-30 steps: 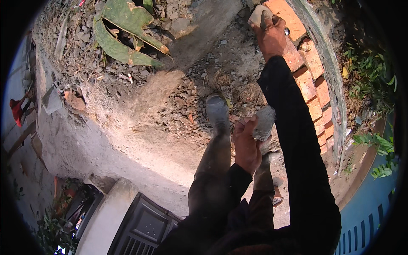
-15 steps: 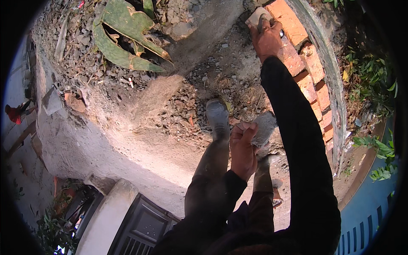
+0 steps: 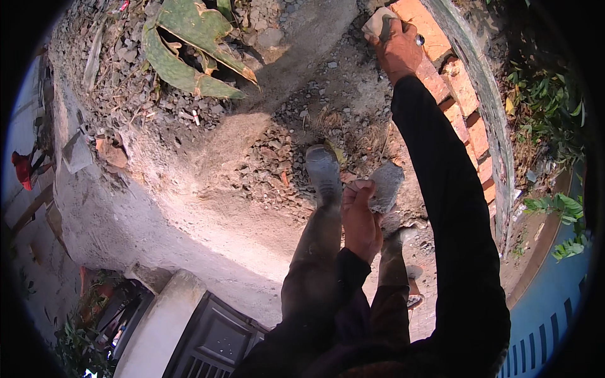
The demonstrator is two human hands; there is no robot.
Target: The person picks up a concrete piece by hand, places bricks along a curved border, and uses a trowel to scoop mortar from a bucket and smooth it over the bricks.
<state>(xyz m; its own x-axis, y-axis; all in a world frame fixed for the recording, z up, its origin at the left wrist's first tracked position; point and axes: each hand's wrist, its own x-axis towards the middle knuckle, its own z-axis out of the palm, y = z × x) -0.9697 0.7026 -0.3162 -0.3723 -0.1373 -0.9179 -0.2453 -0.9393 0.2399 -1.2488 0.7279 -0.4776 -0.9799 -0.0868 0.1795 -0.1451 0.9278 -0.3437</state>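
Observation:
My right hand [image 3: 397,50] grips a pale, blocky piece [image 3: 378,22] at the top, against a row of orange bricks [image 3: 426,26] beside a weathered curved edge [image 3: 484,129]. Lower down, my left hand [image 3: 360,222] is closed on a flat, rough grey piece [image 3: 387,184], held out over the rubble [image 3: 282,154]. My booted foot [image 3: 323,170] stands just left of it, on gravel and dirt.
A drooping green plant [image 3: 174,66] lies on gravel at upper left. A person in red [image 3: 23,171] is at the far left. A dark panelled gate [image 3: 222,334] and pale post [image 3: 161,315] are at lower left, a blue wall [image 3: 542,296] and leaves [image 3: 548,107] at right.
My right hand has shifted slightly up and left along the brick row, still on the pale piece. My left hand has moved only a little. The view has shifted slightly.

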